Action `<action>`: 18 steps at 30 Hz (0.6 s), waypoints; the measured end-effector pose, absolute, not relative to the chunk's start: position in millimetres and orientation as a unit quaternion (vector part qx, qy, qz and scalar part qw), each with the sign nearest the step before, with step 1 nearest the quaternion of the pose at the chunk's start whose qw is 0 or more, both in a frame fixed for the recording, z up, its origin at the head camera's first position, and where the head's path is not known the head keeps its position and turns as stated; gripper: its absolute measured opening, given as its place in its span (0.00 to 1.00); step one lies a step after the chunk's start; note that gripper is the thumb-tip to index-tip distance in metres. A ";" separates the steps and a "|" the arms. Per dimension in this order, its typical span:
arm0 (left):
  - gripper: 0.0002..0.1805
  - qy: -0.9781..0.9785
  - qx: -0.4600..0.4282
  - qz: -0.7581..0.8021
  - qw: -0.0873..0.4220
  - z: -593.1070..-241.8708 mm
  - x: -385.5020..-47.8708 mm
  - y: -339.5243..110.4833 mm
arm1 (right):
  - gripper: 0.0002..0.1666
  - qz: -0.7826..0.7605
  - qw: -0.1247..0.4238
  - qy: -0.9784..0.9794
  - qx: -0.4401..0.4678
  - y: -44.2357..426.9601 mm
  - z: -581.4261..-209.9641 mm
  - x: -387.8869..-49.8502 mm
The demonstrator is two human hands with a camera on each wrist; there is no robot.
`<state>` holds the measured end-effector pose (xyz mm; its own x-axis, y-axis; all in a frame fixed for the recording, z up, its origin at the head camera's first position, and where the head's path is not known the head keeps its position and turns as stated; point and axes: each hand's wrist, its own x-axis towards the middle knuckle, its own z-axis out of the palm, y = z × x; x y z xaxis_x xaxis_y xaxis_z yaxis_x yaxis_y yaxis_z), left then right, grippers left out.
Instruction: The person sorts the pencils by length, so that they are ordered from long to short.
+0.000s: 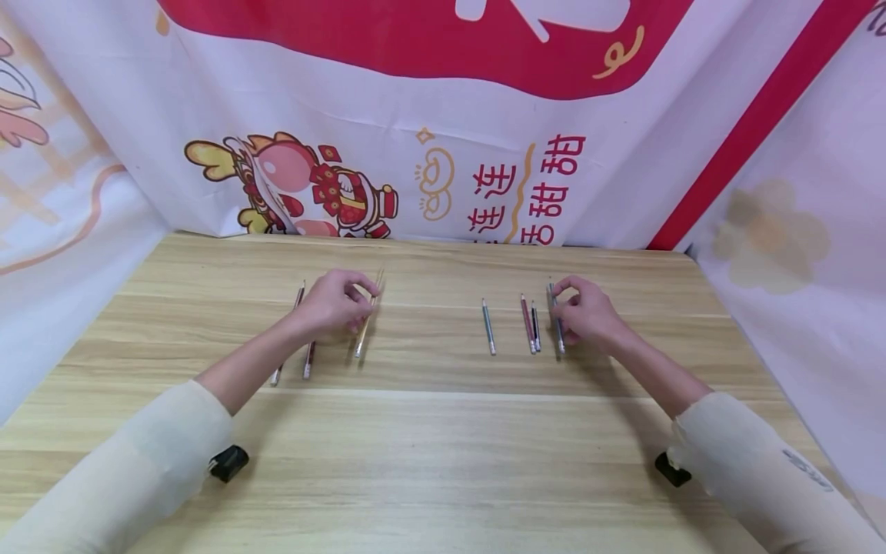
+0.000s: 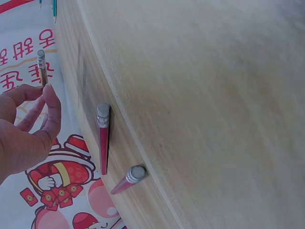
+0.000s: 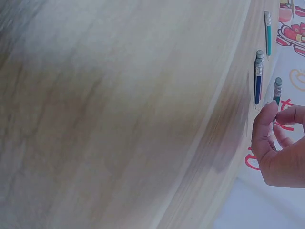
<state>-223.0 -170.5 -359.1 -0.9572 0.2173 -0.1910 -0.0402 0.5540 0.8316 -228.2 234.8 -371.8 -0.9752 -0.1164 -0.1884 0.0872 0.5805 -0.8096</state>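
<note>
In the head view my left hand pinches a yellow pencil between thumb and fingertips; its eraser end sticks up past the fingers in the left wrist view. Two dark red pencils lie beside and partly under that arm, one nearer and one farther left. My right hand pinches a green pencil, whose eraser end shows in the right wrist view. Just left of it lie a black-blue pencil and a red pencil, close together. A teal pencil lies apart, farther left.
The wooden table reaches back to a printed white and red cloth. More cloth hangs along the left and right sides. A black clip-like object is by the left sleeve, another by the right sleeve.
</note>
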 end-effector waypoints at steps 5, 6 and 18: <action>0.15 0.870 0.043 0.471 0.137 -360.6 -221.6 -174.9 | 0.19 -0.453 0.106 0.885 -0.014 232.6 -369.1 -227.0; 0.15 0.869 0.041 0.473 0.137 -361.1 -221.5 -175.9 | 0.19 -0.451 0.107 0.886 -0.014 231.8 -368.3 -226.8; 0.15 0.871 0.038 0.472 0.129 -361.0 -218.8 -184.2 | 0.19 -0.481 0.102 0.870 -0.026 221.2 -370.6 -228.9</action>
<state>-218.8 -184.2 -361.0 -0.9637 0.1880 -0.1896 -0.0560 0.5518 0.8321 -228.9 221.2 -370.6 -0.9776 -0.1442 -0.1530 0.0530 0.5352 -0.8430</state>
